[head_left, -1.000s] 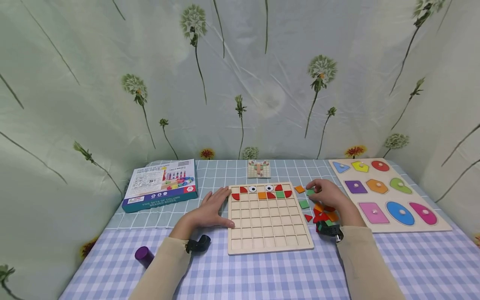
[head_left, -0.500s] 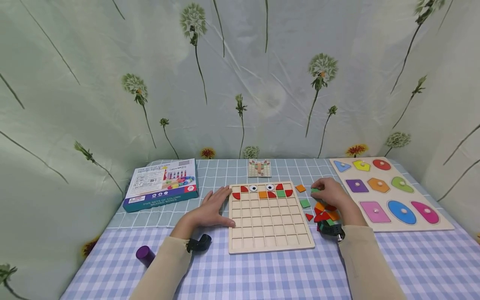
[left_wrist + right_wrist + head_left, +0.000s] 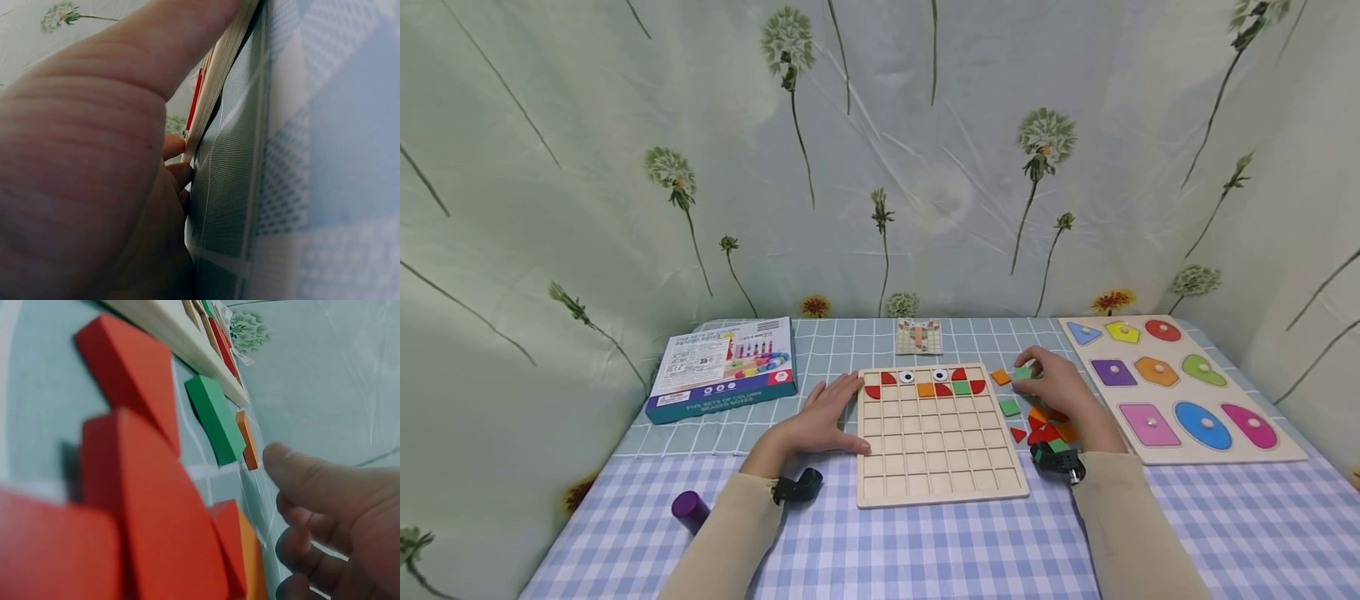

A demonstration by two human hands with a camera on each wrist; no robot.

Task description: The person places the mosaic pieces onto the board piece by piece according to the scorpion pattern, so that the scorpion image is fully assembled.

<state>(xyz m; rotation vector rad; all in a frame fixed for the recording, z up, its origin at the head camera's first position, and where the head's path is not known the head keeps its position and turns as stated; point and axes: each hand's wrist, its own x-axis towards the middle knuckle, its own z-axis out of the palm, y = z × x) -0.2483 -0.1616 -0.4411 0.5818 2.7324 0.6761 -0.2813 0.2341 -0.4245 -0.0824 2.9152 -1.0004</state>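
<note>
A wooden grid board (image 3: 936, 450) lies flat in the head view. Red quarter-round tiles, two eye tiles, an orange square and a green square fill parts of its top rows. My left hand (image 3: 823, 421) rests along the board's left edge, fingers extended, thumb touching the lower rim. Beyond the board's upper right corner, my right hand (image 3: 1056, 387) pinches a green square tile (image 3: 1022, 373) between thumb and fingers. In the right wrist view that tile is hidden behind the hand. Below it lie another green square tile (image 3: 1010, 407) and a pile of red and orange tiles (image 3: 1043, 429).
A small pattern card (image 3: 918, 337) lies behind the board, and an orange square tile (image 3: 1001, 377) beside its corner. A knobbed shape puzzle (image 3: 1180, 392) lies at right. At left are a beaded toy box (image 3: 722, 371) and a purple cylinder (image 3: 689, 511).
My right hand first drew right with the green tile, then moved back left and slightly away, the tile tilting up between its fingers. My left hand has stayed on the board's edge.
</note>
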